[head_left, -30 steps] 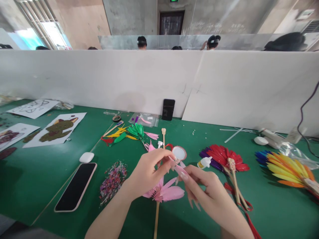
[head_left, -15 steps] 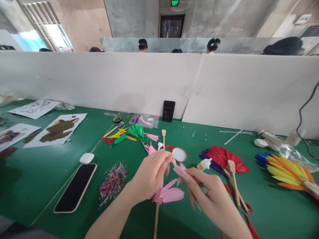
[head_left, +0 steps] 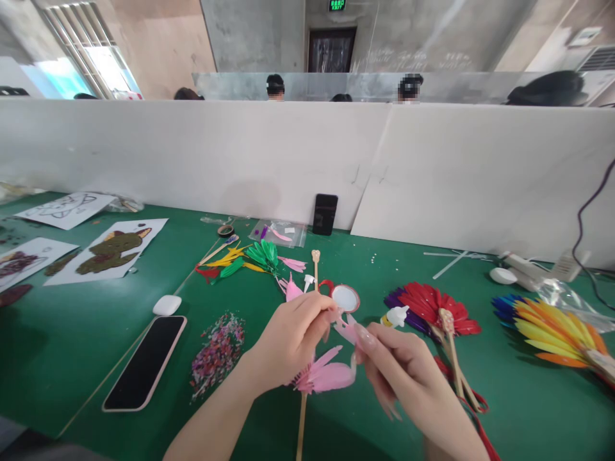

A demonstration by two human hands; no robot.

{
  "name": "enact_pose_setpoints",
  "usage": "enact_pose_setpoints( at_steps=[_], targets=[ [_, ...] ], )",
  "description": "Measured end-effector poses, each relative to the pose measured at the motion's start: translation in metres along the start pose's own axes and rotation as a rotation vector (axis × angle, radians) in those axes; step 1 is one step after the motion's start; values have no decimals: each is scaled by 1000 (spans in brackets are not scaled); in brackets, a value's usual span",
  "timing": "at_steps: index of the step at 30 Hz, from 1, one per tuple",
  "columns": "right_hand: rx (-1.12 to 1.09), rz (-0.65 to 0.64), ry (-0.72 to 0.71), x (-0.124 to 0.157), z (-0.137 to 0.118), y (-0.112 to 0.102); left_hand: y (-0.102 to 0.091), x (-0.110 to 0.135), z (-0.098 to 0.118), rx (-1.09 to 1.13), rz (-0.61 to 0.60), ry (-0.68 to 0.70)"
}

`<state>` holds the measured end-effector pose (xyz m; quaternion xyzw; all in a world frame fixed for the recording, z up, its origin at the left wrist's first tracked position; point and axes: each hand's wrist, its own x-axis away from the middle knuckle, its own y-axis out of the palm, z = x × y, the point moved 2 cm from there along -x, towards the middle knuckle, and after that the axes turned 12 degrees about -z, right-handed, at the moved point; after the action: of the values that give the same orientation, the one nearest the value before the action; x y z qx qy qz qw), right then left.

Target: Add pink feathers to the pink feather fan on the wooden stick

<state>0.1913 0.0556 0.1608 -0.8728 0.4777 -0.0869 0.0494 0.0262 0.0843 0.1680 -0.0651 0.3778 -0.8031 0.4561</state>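
Right grip (head_left: 401, 362) on pink feather (head_left: 344, 330)

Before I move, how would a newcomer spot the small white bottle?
On the green table, find the red feather fan beyond the right hand. The bottle lies near its left edge. White with a yellow patch, it contrasts with the purple feathers nearby.

Left forearm (head_left: 214, 410) comes in from 7 o'clock, left hand (head_left: 293, 333) aimed around 1 with thumb and fingertips pinched. Right forearm (head_left: 446, 416) slants up from 5, right hand (head_left: 401, 358) pinching toward 10, its lower fingers kinda drooping.
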Motion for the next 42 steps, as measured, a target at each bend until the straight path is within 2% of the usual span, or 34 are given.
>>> enact_pose_setpoints(
  at_steps=[4,10,17,21,26,38,42],
  targets=[
    [-26,-28,10,0,1,2,1,2,0,-11,-5,-3],
    [-75,10,19,-1,1,2,1,2,4,33,-4,-7],
    [-383,-184,69,-9,-1,1,0,0,3,15,16,19],
    [-480,-199,65,-10,1,2,-1,0,4,18,29,44],
    [-512,-213,52,-9,1,4,-1,2,6,36,40,77],
    [-547,-218,63,-9,2,3,4,4,0,75,41,22],
    [-530,-203,39,-10,0,2,3,3,1,64,53,58]
  ],
)
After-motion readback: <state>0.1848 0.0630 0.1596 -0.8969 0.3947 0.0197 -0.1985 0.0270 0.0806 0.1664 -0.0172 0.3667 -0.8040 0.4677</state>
